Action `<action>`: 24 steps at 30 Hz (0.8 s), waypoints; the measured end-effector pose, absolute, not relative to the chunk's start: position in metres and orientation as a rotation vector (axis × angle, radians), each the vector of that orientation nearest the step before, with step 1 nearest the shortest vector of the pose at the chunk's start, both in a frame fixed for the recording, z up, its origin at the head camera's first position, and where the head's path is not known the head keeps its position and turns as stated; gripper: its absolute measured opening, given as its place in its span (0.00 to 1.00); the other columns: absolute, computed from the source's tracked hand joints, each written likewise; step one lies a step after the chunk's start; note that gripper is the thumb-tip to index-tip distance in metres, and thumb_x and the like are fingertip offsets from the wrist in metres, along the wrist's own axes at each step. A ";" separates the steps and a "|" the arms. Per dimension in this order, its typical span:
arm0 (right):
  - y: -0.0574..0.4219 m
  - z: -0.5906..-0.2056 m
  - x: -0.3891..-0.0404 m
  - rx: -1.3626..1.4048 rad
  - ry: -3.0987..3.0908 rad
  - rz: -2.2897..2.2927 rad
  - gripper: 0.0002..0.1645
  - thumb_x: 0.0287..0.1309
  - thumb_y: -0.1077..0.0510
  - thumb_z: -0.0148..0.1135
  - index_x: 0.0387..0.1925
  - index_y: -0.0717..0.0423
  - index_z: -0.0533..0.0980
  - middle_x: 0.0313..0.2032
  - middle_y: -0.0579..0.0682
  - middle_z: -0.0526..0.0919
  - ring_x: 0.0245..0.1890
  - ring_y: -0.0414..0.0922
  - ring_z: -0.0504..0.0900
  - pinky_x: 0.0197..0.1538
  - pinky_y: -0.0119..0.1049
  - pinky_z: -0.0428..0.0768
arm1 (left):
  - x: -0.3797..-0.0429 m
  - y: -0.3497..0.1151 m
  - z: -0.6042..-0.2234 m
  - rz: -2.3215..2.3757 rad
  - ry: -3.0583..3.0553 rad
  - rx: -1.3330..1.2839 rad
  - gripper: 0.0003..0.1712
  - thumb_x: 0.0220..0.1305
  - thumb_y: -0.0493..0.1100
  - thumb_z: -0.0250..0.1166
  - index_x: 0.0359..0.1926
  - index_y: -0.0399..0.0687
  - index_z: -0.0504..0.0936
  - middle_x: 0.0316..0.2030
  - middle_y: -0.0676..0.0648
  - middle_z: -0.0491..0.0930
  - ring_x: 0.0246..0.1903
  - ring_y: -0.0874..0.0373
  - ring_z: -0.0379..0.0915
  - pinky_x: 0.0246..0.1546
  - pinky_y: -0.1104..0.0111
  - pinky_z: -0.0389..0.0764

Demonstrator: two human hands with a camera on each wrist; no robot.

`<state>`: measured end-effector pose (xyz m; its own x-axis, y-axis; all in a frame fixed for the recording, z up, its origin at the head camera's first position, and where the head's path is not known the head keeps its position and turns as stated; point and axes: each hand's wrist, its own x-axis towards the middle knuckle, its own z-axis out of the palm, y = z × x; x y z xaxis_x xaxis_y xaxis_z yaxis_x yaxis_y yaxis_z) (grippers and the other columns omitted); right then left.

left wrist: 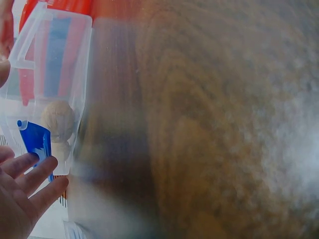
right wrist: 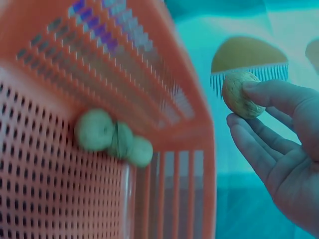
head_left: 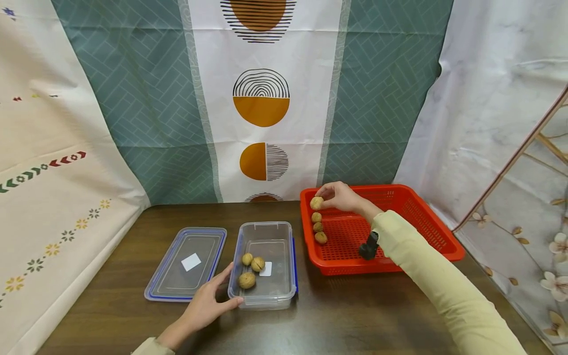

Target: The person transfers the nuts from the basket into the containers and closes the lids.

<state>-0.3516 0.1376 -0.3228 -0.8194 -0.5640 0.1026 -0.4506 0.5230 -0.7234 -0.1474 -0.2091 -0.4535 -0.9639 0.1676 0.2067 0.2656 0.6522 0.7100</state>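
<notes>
In the head view my right hand (head_left: 341, 197) pinches a walnut (head_left: 316, 203) between thumb and fingers, over the left back corner of the red basket (head_left: 426, 259). The right wrist view shows that walnut (right wrist: 240, 94) raised beside the basket rim. Three more walnuts (head_left: 321, 238) lie in a row along the basket's left wall. My left hand (head_left: 206, 301) rests against the near left corner of the clear plastic box (head_left: 277, 246), its thumb and fingers spread along the sides. Inside the box are three walnuts (head_left: 246, 280) and a white paper square (head_left: 266, 269).
A clear lid with a blue seal (head_left: 208, 244) lies flat left of the box, with a white square (head_left: 191, 262) on it. A blue latch flap (head_left: 295, 266) hangs on the box's right side. Patterned cloth (head_left: 262, 98) hangs behind the brown table (head_left: 346, 315).
</notes>
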 end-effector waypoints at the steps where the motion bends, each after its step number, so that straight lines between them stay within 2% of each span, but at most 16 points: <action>1: 0.134 -0.322 -0.349 -0.887 2.607 -1.185 0.16 0.49 0.64 0.66 0.42 0.64 0.77 0.41 0.57 0.81 0.45 0.52 0.78 0.48 0.43 0.77 | -0.147 -0.209 -0.453 -1.213 -2.743 -0.363 0.48 0.47 0.55 0.69 0.67 0.47 0.59 0.58 0.39 0.69 0.47 0.49 0.75 0.48 0.57 0.74; 11: 0.100 -0.323 -0.323 -0.933 2.550 -1.252 0.16 0.46 0.66 0.66 0.41 0.63 0.78 0.37 0.54 0.82 0.40 0.48 0.80 0.44 0.36 0.79 | -0.147 -0.209 -0.452 -1.210 -2.753 -0.361 0.48 0.47 0.56 0.69 0.67 0.48 0.59 0.59 0.40 0.68 0.46 0.49 0.75 0.49 0.55 0.73; 18: 0.076 -0.336 -0.299 -0.917 2.518 -1.319 0.15 0.45 0.66 0.67 0.39 0.63 0.78 0.35 0.55 0.81 0.34 0.47 0.81 0.37 0.34 0.80 | -0.147 -0.208 -0.452 -1.206 -2.766 -0.351 0.48 0.48 0.57 0.69 0.67 0.48 0.59 0.60 0.41 0.67 0.46 0.50 0.75 0.50 0.54 0.73; 24: 0.053 -0.353 -0.277 -0.941 2.439 -1.329 0.14 0.45 0.67 0.67 0.38 0.62 0.78 0.34 0.53 0.81 0.35 0.45 0.80 0.39 0.32 0.80 | -0.147 -0.209 -0.453 -1.186 -2.771 -0.343 0.48 0.48 0.57 0.69 0.67 0.49 0.59 0.60 0.41 0.67 0.46 0.50 0.76 0.50 0.53 0.72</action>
